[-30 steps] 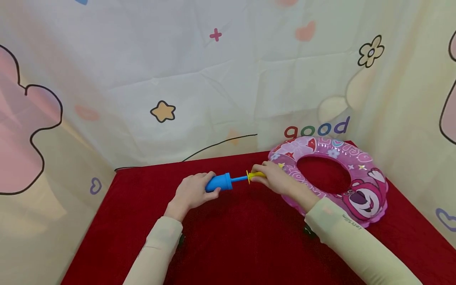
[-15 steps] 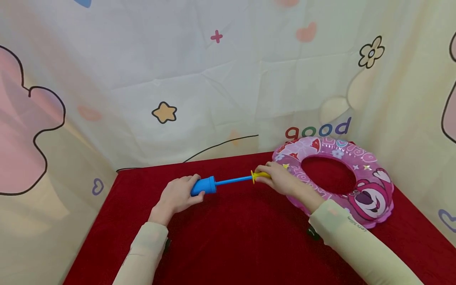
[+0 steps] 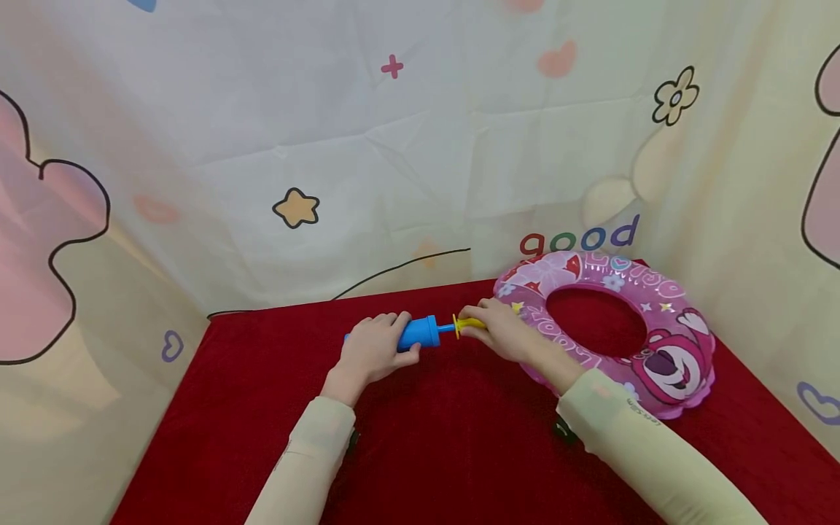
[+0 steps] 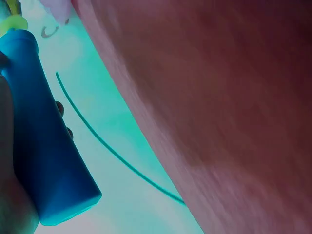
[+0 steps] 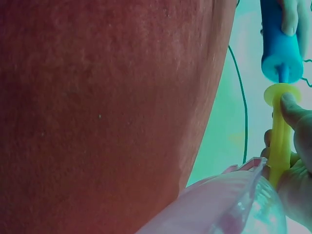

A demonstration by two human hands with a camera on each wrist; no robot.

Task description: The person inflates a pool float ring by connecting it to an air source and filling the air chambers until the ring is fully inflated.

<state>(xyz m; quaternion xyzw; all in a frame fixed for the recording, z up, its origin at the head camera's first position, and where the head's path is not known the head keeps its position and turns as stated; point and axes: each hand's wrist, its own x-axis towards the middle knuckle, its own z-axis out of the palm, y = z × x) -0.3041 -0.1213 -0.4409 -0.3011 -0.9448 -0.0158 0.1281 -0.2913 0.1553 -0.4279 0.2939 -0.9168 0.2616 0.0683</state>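
Note:
A blue hand pump (image 3: 420,333) lies sideways between my hands over the red cloth. My left hand (image 3: 370,348) grips its barrel, with the thumb on the near side and the fingers over the far side. The barrel (image 4: 46,131) runs along the left of the left wrist view. My right hand (image 3: 502,329) holds the yellow handle (image 5: 281,141), fingers and thumb wrapped round it. Only a short length of blue rod (image 3: 446,328) shows between barrel and handle. Just beyond my right hand lies a pink inflated swim ring (image 3: 679,364), partly covered by my right forearm.
A red cloth (image 3: 433,452) covers the table. Pale curtains (image 3: 367,160) with printed hearts, a star and the word "good" stand behind and on both sides. A small dark object (image 3: 564,429) shows beside my right sleeve.
My left hand first drew the barrel left, baring a long stretch of rod, then pushed it back right towards the handle. My right hand stayed nearly in place. The ring has not moved.

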